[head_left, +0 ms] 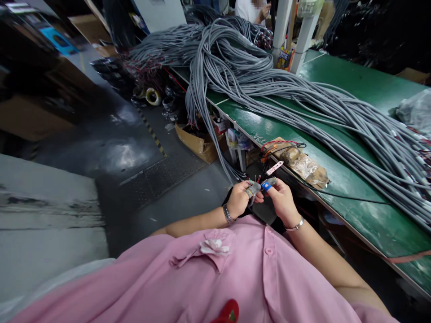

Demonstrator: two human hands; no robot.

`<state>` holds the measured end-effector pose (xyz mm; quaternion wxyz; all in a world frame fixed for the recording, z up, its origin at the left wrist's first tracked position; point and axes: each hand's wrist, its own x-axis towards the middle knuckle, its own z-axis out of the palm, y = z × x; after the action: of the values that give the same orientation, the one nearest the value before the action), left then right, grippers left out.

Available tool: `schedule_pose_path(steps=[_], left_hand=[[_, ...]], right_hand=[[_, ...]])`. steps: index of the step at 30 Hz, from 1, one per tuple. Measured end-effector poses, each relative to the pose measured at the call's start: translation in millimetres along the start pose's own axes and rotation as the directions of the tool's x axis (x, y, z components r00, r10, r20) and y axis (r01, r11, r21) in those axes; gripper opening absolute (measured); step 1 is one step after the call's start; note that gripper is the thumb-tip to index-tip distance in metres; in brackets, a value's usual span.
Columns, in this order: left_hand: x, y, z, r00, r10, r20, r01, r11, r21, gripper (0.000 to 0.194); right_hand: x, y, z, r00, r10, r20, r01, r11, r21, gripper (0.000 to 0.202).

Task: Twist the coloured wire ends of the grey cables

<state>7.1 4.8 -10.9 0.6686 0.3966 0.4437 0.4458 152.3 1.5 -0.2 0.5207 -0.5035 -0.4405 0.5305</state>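
Observation:
In front of my chest, both hands meet at the stripped end of a grey cable, where thin red, white and dark wires (257,178) stick up between the fingertips. My left hand (239,197) is closed, with a grey covering on its thumb, and pinches the cable end. My right hand (281,197) is closed too, with blue tape on a finger, and its fingertips press at the same wires. Several grey cables (222,157) hang from the table edge down to just beside my left hand. Fingers hide the exact grip.
Long bundles of grey cables (242,76) cover much of the green table (350,74). A plastic-wrapped cardboard piece (305,166) and a pink-white tag (274,168) lie at the near edge. An open cardboard box (198,146) sits on the floor. Another person (247,10) is behind the cables.

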Motion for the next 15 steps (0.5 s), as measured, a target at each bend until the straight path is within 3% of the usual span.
schedule_pose_path(steps=[9, 15], left_hand=[[0.0, -0.9, -0.3, 1.000, 0.006, 0.010, -0.006, 1.000, -0.011, 0.033], [-0.5, -0.1, -1.4, 1.000, 0.010, -0.018, -0.010, 1.000, 0.004, 0.036]], right_hand=[[1.4, -4.9, -0.9, 0.997, 0.041, 0.066, -0.046, 0.996, 0.071, 0.023], [0.6, -1.2, 1.2, 0.998, 0.052, 0.024, -0.053, 0.998, 0.045, 0.025]])
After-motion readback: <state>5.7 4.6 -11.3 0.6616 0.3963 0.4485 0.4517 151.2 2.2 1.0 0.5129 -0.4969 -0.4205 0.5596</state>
